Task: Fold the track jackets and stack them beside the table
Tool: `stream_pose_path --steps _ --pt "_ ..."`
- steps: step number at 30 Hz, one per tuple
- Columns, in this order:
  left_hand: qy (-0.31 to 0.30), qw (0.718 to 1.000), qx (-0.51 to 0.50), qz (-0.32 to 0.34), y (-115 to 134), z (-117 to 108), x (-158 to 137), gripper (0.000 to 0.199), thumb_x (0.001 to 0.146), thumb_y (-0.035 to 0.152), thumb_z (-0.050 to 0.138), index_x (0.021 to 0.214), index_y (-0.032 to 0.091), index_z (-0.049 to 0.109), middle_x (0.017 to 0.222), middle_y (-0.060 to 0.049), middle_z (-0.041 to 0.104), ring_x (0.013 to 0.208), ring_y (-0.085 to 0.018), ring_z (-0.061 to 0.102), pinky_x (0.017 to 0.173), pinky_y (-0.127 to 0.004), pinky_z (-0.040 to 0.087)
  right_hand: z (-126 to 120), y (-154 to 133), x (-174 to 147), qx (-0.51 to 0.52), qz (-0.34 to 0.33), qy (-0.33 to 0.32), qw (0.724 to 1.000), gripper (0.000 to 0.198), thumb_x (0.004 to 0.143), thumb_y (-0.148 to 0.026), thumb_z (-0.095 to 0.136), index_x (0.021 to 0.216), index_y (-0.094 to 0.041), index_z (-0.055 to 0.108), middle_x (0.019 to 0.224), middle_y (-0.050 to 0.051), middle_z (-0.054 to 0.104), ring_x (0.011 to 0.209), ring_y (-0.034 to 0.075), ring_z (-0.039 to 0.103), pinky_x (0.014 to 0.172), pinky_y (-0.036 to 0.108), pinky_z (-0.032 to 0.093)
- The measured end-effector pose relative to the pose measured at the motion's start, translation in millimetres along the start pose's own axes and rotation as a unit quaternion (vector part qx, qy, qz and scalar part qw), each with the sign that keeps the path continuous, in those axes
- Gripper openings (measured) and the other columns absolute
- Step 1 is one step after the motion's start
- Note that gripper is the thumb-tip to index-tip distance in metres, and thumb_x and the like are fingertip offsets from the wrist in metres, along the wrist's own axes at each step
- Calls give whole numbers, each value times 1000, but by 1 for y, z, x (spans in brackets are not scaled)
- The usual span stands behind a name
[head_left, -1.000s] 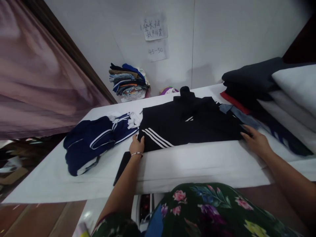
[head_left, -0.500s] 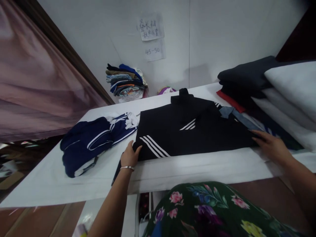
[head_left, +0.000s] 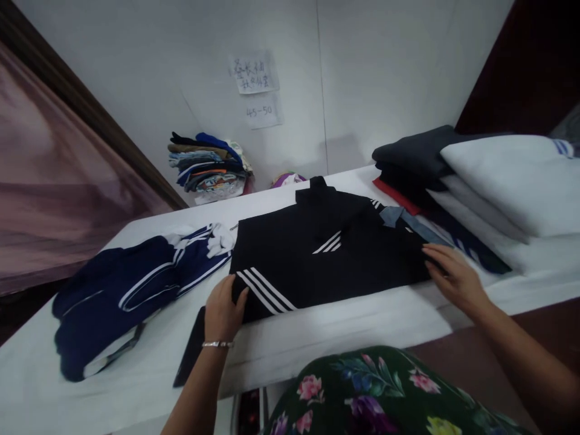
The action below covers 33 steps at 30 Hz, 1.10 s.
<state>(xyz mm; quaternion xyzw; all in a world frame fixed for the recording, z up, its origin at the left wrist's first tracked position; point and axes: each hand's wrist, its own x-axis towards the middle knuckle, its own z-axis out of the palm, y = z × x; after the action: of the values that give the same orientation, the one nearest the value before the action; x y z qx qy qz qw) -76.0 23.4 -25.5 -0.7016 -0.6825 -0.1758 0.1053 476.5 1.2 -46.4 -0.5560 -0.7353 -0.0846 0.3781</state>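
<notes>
A black long-sleeved garment (head_left: 272, 241) with white triple stripes lies flattened on the white-covered table, its collar away from me. At its near left corner, my left hand (head_left: 224, 308), with a bracelet on the wrist, pinches the fabric between thumb and fingers. My right hand (head_left: 455, 278) closes on the right edge, fingertips over the cloth. One striped sleeve is laid across the garment's middle. Beneath my left forearm a dark flat piece (head_left: 190, 350) shows on the table; I cannot tell whether it belongs to the garment.
On the left lies a crumpled navy garment (head_left: 113, 278) with white trim. A stack of folded clothes (head_left: 211, 163) stands near the wall. Several folded garments, topped by grey and white ones (head_left: 498, 175), are piled at the right. Handwritten paper signs (head_left: 254, 75) hang on the wall.
The view has swung right and tilted slightly up, so everything sits further left and lower. Both hands remain at the garment's opposite edges; the right hand appears slightly closer to the left one.
</notes>
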Motion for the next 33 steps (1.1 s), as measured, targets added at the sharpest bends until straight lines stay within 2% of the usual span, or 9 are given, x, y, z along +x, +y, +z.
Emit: stream_pose_path --steps 3,7,12,15,18,21,27,30,33 --pt "-86 996 15 4 8 12 0 52 88 42 46 133 15 48 142 -15 45 135 -30 36 109 -51 29 14 -9 -3 34 -43 -93 994 37 88 -30 51 124 -23 57 132 10 56 126 25 48 103 46 43" --pt "-196 977 61 -55 8 24 -3 56 90 43 41 138 15 44 149 -13 37 140 -30 26 111 -53 23 30 8 -20 25 -4 -183 983 39 91 -36 46 124 -20 60 134 11 55 128 28 47 103 51 42" --pt "-204 974 72 -63 3 24 -1 53 90 42 42 137 18 46 149 -12 37 140 -29 27 111 -56 20 33 16 -27 69 32 -177 981 39 91 -39 47 121 -19 63 134 10 55 129 29 46 105 52 41" --pt "-174 980 73 -63 15 17 11 51 88 41 46 133 16 50 146 -14 41 139 -30 29 111 -58 19 31 7 -19 103 65 -139 983 36 92 -38 46 119 -22 64 134 8 55 130 27 44 107 50 40" --pt "-120 992 26 -18 52 9 33 46 88 39 49 127 15 55 141 -14 48 134 -27 37 111 -50 24 33 -5 -3 119 70 -94 986 35 92 -36 45 120 -24 62 135 7 54 133 26 41 110 50 35" --pt "-79 992 -62 73 110 9 59 43 87 39 51 125 18 56 135 -12 54 126 -24 46 108 -41 32 43 -9 13 122 54 -85 987 37 93 -34 43 124 -23 60 138 7 51 133 24 40 112 48 33" --pt "-61 975 -103 186 218 39 107 58 83 37 59 135 17 45 139 -14 47 126 -28 42 104 -42 34 76 13 13 54 54 -138 987 41 89 -38 48 120 -17 63 132 14 55 128 32 45 105 54 40" --pt "-71 978 -68 186 242 57 131 56 82 30 59 134 15 45 137 -16 48 124 -29 43 99 -43 36 82 21 7 47 42 -135 989 39 89 -38 47 116 -17 66 129 14 57 128 31 46 104 53 41" --pt "-106 980 -28 166 246 61 158 31 85 18 48 114 14 60 116 -15 60 112 -28 52 92 -42 39 81 20 6 57 40 -125 990 37 89 -36 48 116 -19 66 128 13 59 127 30 47 103 53 42"
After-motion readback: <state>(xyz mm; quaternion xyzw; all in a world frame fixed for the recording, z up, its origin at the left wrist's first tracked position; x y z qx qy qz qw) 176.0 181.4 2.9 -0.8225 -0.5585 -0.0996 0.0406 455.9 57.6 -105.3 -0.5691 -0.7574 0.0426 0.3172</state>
